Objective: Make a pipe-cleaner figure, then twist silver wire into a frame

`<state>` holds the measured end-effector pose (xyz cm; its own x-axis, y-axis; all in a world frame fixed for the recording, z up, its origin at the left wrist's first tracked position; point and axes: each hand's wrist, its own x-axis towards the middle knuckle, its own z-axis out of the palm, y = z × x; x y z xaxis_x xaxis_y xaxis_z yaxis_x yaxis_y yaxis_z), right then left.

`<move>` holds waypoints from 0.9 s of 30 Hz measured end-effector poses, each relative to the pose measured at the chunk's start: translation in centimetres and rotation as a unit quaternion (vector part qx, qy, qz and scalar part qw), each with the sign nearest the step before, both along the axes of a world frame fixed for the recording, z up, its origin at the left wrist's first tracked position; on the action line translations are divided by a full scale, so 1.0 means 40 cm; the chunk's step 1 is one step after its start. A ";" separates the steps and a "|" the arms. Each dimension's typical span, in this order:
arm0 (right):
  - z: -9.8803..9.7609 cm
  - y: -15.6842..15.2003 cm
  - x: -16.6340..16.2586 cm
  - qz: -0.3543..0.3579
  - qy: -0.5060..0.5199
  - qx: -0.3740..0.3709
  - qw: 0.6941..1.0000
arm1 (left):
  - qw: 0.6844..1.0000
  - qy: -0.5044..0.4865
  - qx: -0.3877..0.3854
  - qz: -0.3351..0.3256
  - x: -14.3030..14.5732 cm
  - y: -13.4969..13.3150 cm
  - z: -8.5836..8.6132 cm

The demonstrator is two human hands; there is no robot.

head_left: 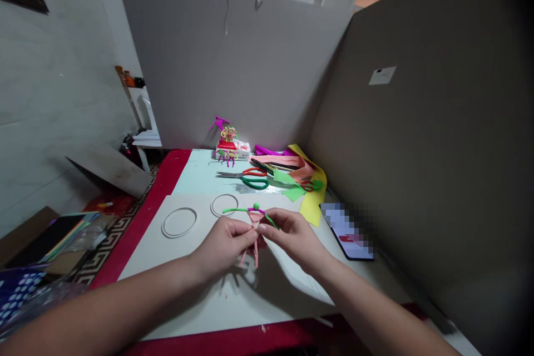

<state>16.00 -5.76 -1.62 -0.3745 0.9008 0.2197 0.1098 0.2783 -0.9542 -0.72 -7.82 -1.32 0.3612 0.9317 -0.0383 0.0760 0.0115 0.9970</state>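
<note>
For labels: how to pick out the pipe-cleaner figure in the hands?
On the red-edged table, the left hand and right hand pinch a pink pipe-cleaner figure. Its green pom-pom head sets it apart from the far pipe-cleaner figures.

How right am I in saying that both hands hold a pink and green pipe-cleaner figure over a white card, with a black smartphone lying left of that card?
Not quite: the head view shows the black smartphone right of the white card, not left. The rest stands: left hand and right hand hold the pink and green pipe-cleaner figure over the card.
</note>
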 end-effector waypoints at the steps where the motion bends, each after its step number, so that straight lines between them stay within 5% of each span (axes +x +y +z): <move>1: 0.002 0.006 -0.003 0.033 0.028 -0.059 0.997 | 0.999 0.024 0.026 0.012 0.003 -0.004 0.001; 5: 0.008 0.013 -0.008 0.068 0.109 -0.126 0.984 | 0.993 0.061 0.083 0.054 0.011 -0.016 0.008; 13: 0.019 0.021 -0.011 0.030 0.083 -0.105 0.991 | 0.999 0.023 -0.011 -0.020 -0.003 0.007 0.010; 19: 0.018 0.035 -0.022 0.022 0.076 -0.105 0.991 | 0.997 0.075 0.014 -0.003 -0.013 0.021 0.001; 24: 0.010 0.040 -0.029 0.019 0.047 -0.075 0.996 | 0.997 0.075 0.017 0.002 -0.016 0.019 0.011; 27: 0.005 0.036 -0.012 -0.038 0.016 0.022 0.999 | 0.996 0.070 0.019 0.054 -0.022 0.022 0.016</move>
<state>15.51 -4.30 -1.41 -0.2978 0.9154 0.2707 0.1011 0.3122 -0.9446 -1.59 -6.93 -0.66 0.2521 0.9666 -0.0454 0.2150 -0.0102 0.9766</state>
